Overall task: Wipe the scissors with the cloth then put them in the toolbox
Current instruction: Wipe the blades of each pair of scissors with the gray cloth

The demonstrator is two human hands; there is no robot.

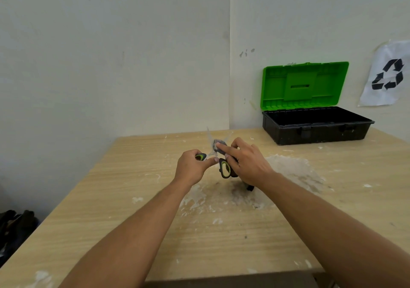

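Both hands hold open scissors: left hand grips one handle, right hand presses grey cloth on the blurred blades.

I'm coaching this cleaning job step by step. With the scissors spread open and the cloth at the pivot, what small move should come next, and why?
Probably draw the cloth under the right hand from the pivot out along one blade. The scissors are held open above the table, the left hand gripping one handle, both blades still bare, and the toolbox stands open for later.

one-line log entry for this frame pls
phase: wiping | left hand: holds scissors handle, blades open | right hand: presses cloth at pivot | toolbox: open
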